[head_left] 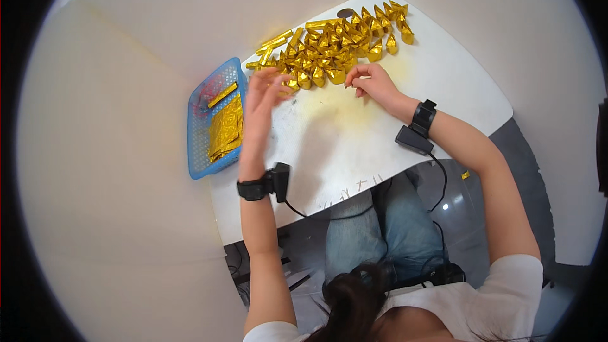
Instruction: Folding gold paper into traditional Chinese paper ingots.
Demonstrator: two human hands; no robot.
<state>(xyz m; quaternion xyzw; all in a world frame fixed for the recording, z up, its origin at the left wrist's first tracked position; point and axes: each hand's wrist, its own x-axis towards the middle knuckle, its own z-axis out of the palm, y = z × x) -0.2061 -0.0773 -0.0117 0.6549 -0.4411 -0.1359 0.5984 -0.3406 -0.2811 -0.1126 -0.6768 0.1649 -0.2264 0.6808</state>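
Gold foil folded ingots stand crowded together across the far part of the white table. My left hand hovers near the left front of that cluster, fingers apart and slightly curved, with nothing seen in it. Just right of the front ingots is my right hand, its thumb and fingers drawn together in a pinch. Whether a small piece sits between those fingertips cannot be made out. The nearest ingot lies just left of the right fingertips.
A blue perforated basket at the left holds flat gold foil sheets and a gold strip. Rolled gold strips lie behind the ingots. Dark cables run from both wristbands. A gold scrap is right of the table edge.
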